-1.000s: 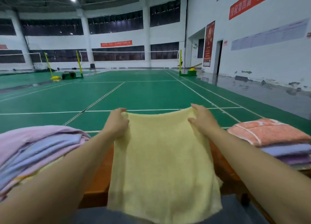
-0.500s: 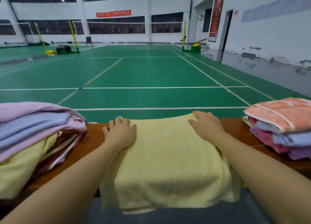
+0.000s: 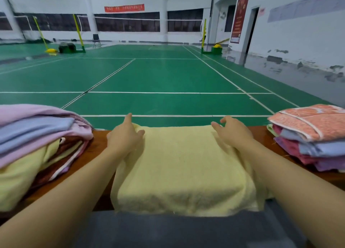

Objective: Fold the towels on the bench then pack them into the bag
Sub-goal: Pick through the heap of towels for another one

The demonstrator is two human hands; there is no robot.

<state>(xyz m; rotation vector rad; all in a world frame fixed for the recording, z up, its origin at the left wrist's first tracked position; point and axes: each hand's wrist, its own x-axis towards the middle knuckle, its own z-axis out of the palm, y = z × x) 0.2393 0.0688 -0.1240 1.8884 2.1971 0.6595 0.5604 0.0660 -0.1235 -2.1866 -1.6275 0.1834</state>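
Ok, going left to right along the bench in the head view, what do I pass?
Loose towel pile → left hand → yellow towel → right hand → folded stack. All of it sits on the bench.

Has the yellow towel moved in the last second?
Yes. The yellow towel, held up before, now lies lower, draped across the bench between the two stacks.
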